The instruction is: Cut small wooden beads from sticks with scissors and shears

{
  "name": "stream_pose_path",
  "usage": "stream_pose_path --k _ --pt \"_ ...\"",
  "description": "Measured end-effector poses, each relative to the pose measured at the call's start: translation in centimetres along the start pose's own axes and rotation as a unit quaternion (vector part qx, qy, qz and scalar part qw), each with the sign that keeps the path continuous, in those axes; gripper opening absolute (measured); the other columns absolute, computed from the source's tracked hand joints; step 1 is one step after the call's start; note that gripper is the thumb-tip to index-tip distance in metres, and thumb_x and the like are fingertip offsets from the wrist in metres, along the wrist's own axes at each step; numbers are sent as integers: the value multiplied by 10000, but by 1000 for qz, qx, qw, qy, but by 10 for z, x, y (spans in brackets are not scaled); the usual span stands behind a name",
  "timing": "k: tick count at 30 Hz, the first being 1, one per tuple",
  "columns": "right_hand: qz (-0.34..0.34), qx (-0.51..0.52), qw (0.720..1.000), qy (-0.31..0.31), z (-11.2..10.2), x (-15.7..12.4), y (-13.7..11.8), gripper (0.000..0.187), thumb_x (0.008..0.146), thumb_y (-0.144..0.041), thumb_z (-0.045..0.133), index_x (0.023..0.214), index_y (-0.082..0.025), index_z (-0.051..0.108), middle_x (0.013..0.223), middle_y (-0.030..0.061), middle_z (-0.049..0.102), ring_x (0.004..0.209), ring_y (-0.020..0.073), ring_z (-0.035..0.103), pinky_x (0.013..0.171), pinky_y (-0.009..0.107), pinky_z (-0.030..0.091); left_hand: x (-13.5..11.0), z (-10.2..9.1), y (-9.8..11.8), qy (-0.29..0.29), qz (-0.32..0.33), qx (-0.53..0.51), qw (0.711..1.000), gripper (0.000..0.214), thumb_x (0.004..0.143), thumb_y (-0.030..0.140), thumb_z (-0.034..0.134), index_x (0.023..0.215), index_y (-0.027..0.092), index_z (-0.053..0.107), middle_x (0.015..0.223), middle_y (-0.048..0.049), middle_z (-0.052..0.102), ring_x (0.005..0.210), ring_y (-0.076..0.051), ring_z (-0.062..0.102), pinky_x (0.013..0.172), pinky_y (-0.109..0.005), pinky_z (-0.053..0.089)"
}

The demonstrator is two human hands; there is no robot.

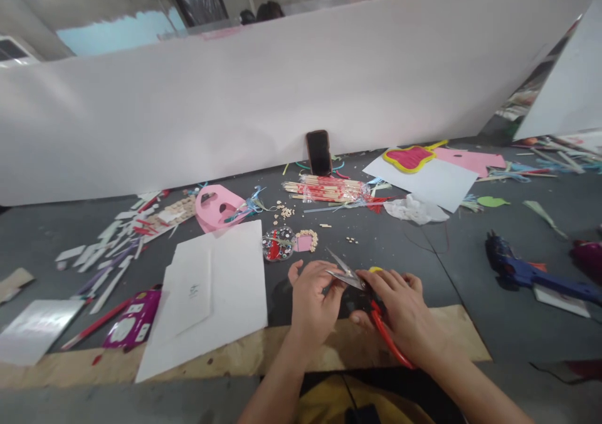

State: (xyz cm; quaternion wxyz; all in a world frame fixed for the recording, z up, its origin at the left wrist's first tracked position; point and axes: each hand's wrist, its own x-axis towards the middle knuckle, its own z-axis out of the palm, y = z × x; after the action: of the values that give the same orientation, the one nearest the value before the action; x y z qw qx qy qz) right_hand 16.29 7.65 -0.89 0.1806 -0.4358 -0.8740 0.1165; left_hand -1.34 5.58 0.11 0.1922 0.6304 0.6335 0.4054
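Observation:
My right hand (404,308) is wrapped round a pair of red-handled scissors (383,336), whose blades stand apart and point up and left. Close to the blades is my left hand (314,302), its thumb and fingers pinched together; whatever they hold is too small or hidden to name. Just beyond the left hand lies a small pink square (305,243) edged with small pale beads. Beside it is a round clear case (278,244) of small beads and red bits. Something yellow (375,270) shows partly behind my right hand.
A phone (318,152) leans against the white partition (263,104). Red-and-cream sticks in clear wrap (329,189) lie before it. White sheets (239,286) and a pink cutout (219,207) are on the left. A blue glue gun (531,270) lies on the right.

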Motion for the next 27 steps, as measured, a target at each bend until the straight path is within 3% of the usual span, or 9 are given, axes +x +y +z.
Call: stream_pose_path --k 5,9,16,21,27 --pt "-18 -16 999 22 2 0 7 338 920 -454 487 1140 -221 593 980 88 707 870 238 612 825 414 264 4 -1 -1 -47 -13 -28 998 147 795 133 611 748 238 703 856 -12 744 895 -210 653 1024 -515 276" --pt "-33 -11 998 49 7 2 9 363 938 -481 447 1124 -216 611 934 84 722 825 215 626 793 383 265 5 -2 -2 -55 -30 -51 997 140 783 135 631 734 246 702 867 -6 744 924 -219 649 1020 -501 279" --pt "-36 -6 997 69 12 4 11 382 968 -486 371 1056 -218 628 872 62 729 759 200 643 747 371 255 2 3 -4 -23 -45 -80 995 123 809 179 611 722 221 686 843 -8 735 872 -211 653 915 -433 370" --pt "-31 -2 997 72 13 6 11 376 964 -501 369 1067 -226 604 878 58 726 754 202 645 753 377 255 -1 4 -3 -7 -39 -51 998 67 797 188 630 781 232 677 889 10 731 897 -209 651 976 -462 309" --pt "-12 -2 999 38 11 4 3 329 923 -444 476 1170 -234 530 985 78 692 880 247 629 833 440 251 -1 5 -4 45 -7 1 999 141 805 163 620 686 225 666 840 4 737 904 -219 649 993 -504 248"
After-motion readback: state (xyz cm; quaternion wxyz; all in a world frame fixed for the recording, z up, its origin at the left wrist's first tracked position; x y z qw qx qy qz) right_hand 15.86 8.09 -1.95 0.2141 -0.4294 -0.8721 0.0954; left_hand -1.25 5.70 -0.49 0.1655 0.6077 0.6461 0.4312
